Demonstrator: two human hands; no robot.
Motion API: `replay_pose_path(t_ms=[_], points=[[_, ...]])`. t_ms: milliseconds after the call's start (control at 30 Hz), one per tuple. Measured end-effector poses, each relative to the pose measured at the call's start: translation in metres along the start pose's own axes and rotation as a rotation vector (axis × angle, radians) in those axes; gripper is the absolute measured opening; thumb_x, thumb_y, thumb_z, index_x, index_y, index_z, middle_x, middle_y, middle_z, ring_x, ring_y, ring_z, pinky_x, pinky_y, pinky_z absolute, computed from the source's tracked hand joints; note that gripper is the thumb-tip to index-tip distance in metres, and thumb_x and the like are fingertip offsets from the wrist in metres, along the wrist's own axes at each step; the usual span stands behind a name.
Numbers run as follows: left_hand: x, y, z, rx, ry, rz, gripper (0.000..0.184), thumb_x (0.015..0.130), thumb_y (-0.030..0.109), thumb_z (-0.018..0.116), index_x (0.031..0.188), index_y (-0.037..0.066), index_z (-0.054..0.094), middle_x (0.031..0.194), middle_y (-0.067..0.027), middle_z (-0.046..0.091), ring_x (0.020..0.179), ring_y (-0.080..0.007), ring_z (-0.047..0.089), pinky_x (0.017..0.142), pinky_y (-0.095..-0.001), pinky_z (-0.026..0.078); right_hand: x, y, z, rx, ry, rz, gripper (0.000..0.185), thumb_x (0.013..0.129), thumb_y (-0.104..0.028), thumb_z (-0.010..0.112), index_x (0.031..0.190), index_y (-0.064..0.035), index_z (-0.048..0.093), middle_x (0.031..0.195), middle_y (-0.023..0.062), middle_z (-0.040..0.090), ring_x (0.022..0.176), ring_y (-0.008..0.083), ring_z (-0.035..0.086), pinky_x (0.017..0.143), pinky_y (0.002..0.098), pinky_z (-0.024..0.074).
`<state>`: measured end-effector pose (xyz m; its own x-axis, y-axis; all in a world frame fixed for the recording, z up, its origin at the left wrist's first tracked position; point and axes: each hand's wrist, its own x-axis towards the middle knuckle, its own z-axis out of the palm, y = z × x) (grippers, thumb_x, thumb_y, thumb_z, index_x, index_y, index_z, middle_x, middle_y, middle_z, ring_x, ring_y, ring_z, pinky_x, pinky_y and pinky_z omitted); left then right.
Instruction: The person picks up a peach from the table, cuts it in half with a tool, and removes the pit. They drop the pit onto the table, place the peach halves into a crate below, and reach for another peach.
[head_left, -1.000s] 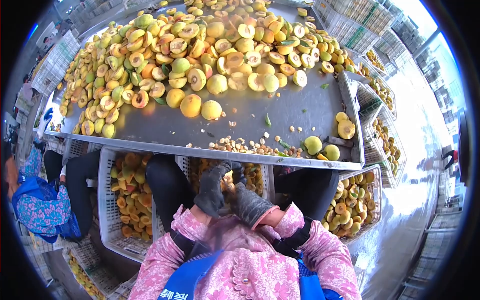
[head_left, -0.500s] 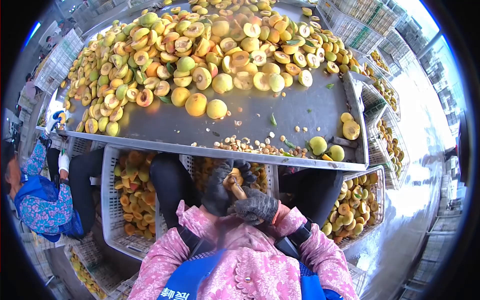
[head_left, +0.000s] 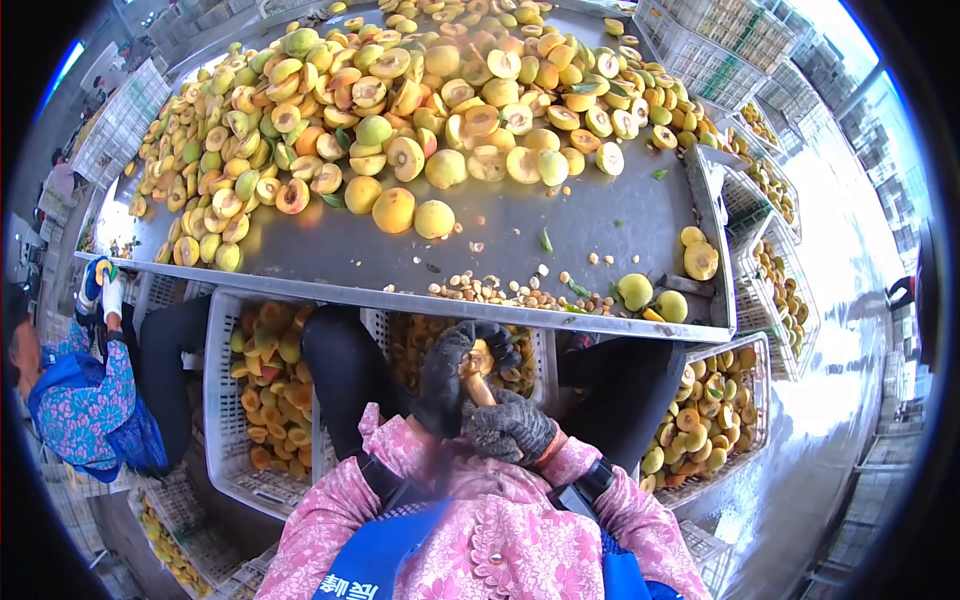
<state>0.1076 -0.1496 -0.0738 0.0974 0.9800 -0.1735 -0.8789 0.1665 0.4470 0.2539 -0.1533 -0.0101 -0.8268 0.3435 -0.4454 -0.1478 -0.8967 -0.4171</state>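
My left hand [head_left: 443, 378], in a dark glove, is closed around a halved yellow peach [head_left: 479, 354] above a crate of fruit. My right hand [head_left: 513, 428], in a grey knit glove, grips a tool with a brown handle [head_left: 480, 391]. The tool's far end meets the peach half; its tip is too small to make out. Below my hands, between the knees, stands a crate with peach halves [head_left: 402, 335]. In front is a metal table [head_left: 480, 250] with a big heap of cut peaches [head_left: 405, 155].
Peach pits [head_left: 500, 290] lie along the table's raised front edge. Crates of peach halves stand at left [head_left: 222, 430] and right [head_left: 764, 400]. A co-worker [head_left: 95, 400] sits at far left, holding fruit by the table corner. Stacked crates [head_left: 700, 60] rise at back right.
The peach half has turned slightly in my left hand, and my right hand has shifted a little with the tool. The co-worker's gloved hands have come together at the table corner.
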Motion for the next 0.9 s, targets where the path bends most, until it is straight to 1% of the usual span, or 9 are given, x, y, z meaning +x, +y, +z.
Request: replay_pose_path(t_ms=[100,200,267,367,500,600,667,733,900], points=[[0.019,-0.023,-0.081,0.255,-0.164,0.154,0.029,0.092,0.025,0.046,0.104,0.0,0.055,0.097,-0.0095,0.061,0.088,-0.0216,0.06,0.079,-0.0331,0.05,-0.006,-0.004,0.012,-0.024,0.067,-0.12,0.023,0.08,-0.014,0.065,0.096,-0.004,0.052,0.066,0.0026,0.054,0.045,0.0085,0.047,0.039,0.0219,0.0359],[-0.021,0.042,0.045,1.634,0.148,0.724,0.019,0.087,0.012,0.051,0.1,-0.001,0.059,0.095,-0.0106,0.063,0.084,-0.0187,0.062,0.077,-0.0326,0.05,-0.014,-0.014,0.005,-0.051,0.042,-0.238,0.02,0.08,-0.011,0.065,0.093,-0.0047,0.052,0.064,0.0014,0.052,0.042,0.0086,0.044,0.039,0.0217,0.0352],[-0.035,0.069,0.053,0.406,0.299,0.343,0.023,0.086,0.015,0.054,0.099,-0.003,0.06,0.094,-0.0112,0.063,0.084,-0.0189,0.062,0.078,-0.03,0.049,-0.01,-0.014,-0.015,-0.176,0.149,-0.145,0.027,0.081,-0.019,0.064,0.099,-0.0047,0.05,0.07,0.0071,0.056,0.05,0.0165,0.051,0.047,0.0276,0.0428],[-0.068,0.146,0.043,0.99,0.459,0.6,0.026,0.087,0.018,0.056,0.099,-0.004,0.061,0.096,-0.0125,0.063,0.087,-0.0199,0.062,0.078,-0.0309,0.05,0.022,0.024,-0.077,-1.674,0.353,-0.335,0.032,0.081,-0.024,0.062,0.101,-0.0008,0.054,0.077,0.0168,0.06,0.066,0.0309,0.059,0.059,0.0383,0.0462],[-0.086,0.211,-0.005,2.414,0.876,0.783,0.029,0.083,0.019,0.063,0.103,-0.002,0.06,0.105,-0.0151,0.06,0.088,-0.0216,0.062,0.077,-0.0323,0.051,0.016,-0.001,-0.036,-1.698,0.197,-0.205,0.042,0.079,-0.031,0.063,0.104,0.0018,0.053,0.093,0.024,0.061,0.087,0.0389,0.058,0.075,0.0426,0.0454],[-0.039,0.21,0.011,1.559,0.653,0.611,0.028,0.081,0.012,0.065,0.107,0.002,0.06,0.105,-0.0119,0.06,0.095,-0.021,0.06,0.088,-0.0333,0.046,0.017,-0.005,-0.032,-1.66,0.177,-0.233,0.043,0.079,-0.031,0.062,0.106,0.0008,0.054,0.097,0.0261,0.058,0.091,0.0402,0.057,0.077,0.0428,0.0457],[0.01,0.206,0.006,1.533,0.396,0.613,0.038,0.08,0.012,0.065,0.115,0.002,0.055,0.115,-0.0132,0.056,0.105,-0.0253,0.056,0.093,-0.0349,0.043,0.025,0.009,-0.056,-1.57,0.231,-0.141,0.037,0.081,-0.03,0.058,0.107,-0.0045,0.058,0.101,0.027,0.052,0.091,0.0401,0.056,0.078,0.0424,0.0463],[0.071,0.21,-0.018,2.229,-0.011,0.858,0.05,0.075,0.014,0.068,0.121,0.004,0.051,0.121,-0.0139,0.053,0.116,-0.0296,0.048,0.099,-0.0371,0.038,0.025,0.001,-0.055,-1.536,0.259,-0.066,0.037,0.081,-0.03,0.058,0.107,-0.0038,0.057,0.1,0.0273,0.052,0.09,0.0409,0.056,0.077,0.0432,0.0461],[0.14,0.193,-0.001,2.136,-0.018,0.43,0.054,0.071,0.018,0.067,0.121,0.004,0.053,0.127,-0.0184,0.049,0.121,-0.0333,0.042,0.104,-0.0393,0.032,0.001,-0.028,-0.029,-1.478,0.318,-0.038,0.044,0.078,-0.027,0.064,0.104,0.005,0.051,0.089,0.0287,0.059,0.085,0.0438,0.057,0.072,0.0457,0.045]])
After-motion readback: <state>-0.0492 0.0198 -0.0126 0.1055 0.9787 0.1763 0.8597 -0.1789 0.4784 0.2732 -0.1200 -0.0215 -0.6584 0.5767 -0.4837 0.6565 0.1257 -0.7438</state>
